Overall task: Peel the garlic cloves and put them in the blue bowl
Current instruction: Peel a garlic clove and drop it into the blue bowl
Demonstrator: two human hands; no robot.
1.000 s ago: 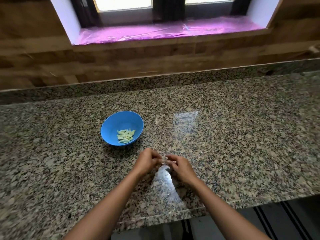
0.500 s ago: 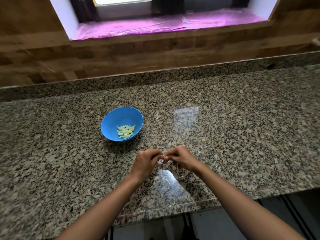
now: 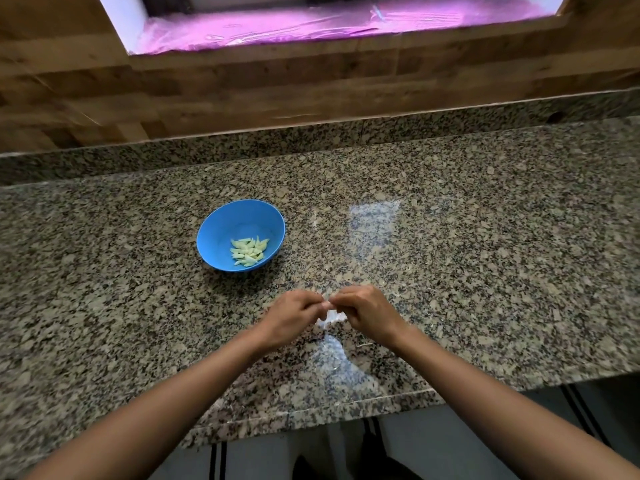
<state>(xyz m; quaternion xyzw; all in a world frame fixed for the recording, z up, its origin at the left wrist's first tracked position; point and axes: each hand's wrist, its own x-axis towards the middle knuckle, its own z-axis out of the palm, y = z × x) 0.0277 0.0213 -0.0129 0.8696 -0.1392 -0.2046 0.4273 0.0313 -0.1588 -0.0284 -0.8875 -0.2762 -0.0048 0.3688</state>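
Speckled granite counter (image 3: pixel 450 254), wood-panelled wall behind. Blue bowl (image 3: pixel 221 233) holds peeled garlic cloves (image 3: pixel 248 251). Nearer than the bowl, left hand (image 3: pixel 291 318) and right hand (image 3: pixel 367 315) pinch something tiny, fingertips together; too small to identify.

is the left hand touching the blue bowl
Apart. The head view shows bare granite countertop between the left hand and the blue bowl; the hand is nearer the person, fingers meeting the right hand.

Glossy speckled granite counter (image 3: pixel 485 237), smooth plastic-looking blue bowl (image 3: pixel 221 233), wood-look wall (image 3: pixel 242 95)
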